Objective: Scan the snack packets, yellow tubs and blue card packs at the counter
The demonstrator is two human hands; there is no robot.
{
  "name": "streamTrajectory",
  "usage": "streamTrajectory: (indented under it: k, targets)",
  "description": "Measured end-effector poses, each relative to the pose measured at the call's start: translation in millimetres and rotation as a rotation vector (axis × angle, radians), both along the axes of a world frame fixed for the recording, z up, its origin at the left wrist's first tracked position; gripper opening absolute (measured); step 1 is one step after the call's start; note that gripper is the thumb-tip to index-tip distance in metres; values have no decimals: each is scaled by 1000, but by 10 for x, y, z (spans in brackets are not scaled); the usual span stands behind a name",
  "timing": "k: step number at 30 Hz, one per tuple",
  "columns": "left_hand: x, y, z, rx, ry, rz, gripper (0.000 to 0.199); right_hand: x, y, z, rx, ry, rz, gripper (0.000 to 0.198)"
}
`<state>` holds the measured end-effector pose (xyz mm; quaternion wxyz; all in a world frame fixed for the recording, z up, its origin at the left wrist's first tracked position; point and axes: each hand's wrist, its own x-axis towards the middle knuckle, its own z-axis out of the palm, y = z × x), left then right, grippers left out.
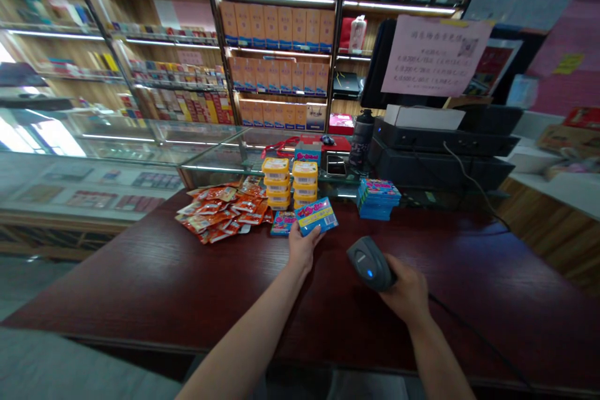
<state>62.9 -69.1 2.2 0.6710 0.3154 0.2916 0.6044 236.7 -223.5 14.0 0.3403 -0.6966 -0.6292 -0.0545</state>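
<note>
My left hand is closed on a flat blue packet with pink lettering, a yellow band and a barcode at its right end. Just behind it, a similar blue packet lies on the table. My right hand grips a dark barcode scanner with a blue light, its head tilted toward the packet. Two stacks of yellow tubs stand beyond my left hand. To their left spreads a heap of orange sachets. A stack of blue packets sits farther right.
A phone and a dark bottle are behind the tubs. At the back right, a monitor bearing a paper sign stands above black equipment. The scanner's cable trails right across the dark wooden table.
</note>
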Motion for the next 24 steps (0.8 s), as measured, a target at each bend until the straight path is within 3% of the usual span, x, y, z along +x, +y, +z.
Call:
streamTrajectory:
  k: [5,18,24]
  targets:
    - [17,-17,15,0,7,54,55,-20,-20,67,-97,-11,5,30]
    - [28,-5,1,7,-11,59,54,-20,-12,72,-123,-85,46,25]
    - [31,-30,17,58,85,65,54,-3,6,44,-138,-100,-9,27]
